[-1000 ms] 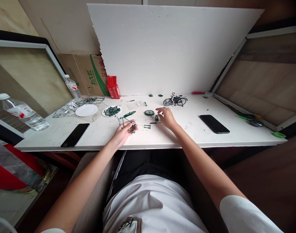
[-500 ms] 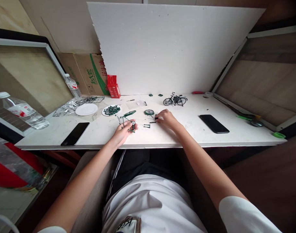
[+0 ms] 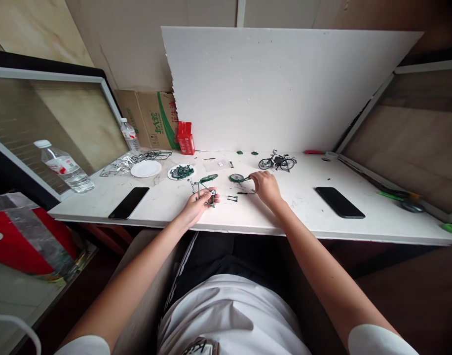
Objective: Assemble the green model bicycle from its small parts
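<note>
My left hand (image 3: 200, 202) is closed around a small green model bicycle frame (image 3: 201, 186) with a dark wheel at its far end and a round white-centred part near my thumb. My right hand (image 3: 266, 187) pinches the end of a green arm that extends from a loose spoked model wheel (image 3: 237, 178). This wheel lies on or just above the table; I cannot tell which. Between my hands lie a small green bracket-like piece (image 3: 232, 198) and a thin dark rod-like tool (image 3: 245, 193), close below my right fingers.
A finished-looking black model bicycle (image 3: 278, 161) stands behind my right hand. Green parts fill a white plate (image 3: 170, 173); another white plate (image 3: 146, 168) sits left of it. Phones (image 3: 129, 203) lie at both sides. Bottles (image 3: 67, 167) and a red box (image 3: 186, 138) stand left.
My right hand has moved slightly away from me and now grips the arm of the loose wheel. The view has shifted, while my left hand keeps holding the frame.
</note>
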`<act>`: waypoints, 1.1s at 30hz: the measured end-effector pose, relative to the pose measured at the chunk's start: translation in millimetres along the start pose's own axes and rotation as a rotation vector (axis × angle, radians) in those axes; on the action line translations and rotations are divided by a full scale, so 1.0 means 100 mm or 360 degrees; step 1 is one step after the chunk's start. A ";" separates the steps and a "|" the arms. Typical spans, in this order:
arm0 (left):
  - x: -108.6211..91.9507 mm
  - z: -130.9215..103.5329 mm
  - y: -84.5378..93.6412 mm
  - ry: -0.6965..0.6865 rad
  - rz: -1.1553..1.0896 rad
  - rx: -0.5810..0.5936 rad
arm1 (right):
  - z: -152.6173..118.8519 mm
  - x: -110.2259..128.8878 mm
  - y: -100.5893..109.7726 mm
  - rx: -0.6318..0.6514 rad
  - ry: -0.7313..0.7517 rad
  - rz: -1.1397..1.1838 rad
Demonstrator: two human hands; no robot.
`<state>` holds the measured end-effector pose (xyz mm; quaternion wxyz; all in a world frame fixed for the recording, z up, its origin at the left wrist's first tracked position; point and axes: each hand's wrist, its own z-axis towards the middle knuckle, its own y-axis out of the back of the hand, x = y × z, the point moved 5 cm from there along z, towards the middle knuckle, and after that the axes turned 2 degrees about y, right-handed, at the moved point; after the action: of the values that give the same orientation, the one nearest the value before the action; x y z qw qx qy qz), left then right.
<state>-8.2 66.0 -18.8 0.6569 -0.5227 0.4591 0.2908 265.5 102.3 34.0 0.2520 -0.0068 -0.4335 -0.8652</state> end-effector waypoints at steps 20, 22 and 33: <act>0.01 -0.03 -0.09 -0.0042 0.0053 0.0147 | -0.23 1.11 -0.17 0.0132 -0.0072 0.1308; 0.01 -0.03 -0.09 -0.0024 0.0061 0.0153 | -0.24 1.12 -0.17 0.0124 -0.0058 0.1241; 0.01 -0.03 -0.10 -0.0015 0.0106 0.0173 | -0.30 1.17 -0.20 -0.0045 0.0060 0.0904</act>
<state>0.0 59.7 -15.1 0.6763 -0.4692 0.4884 0.2895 160.9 39.3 27.3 0.4922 -0.1155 -0.3973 -0.7659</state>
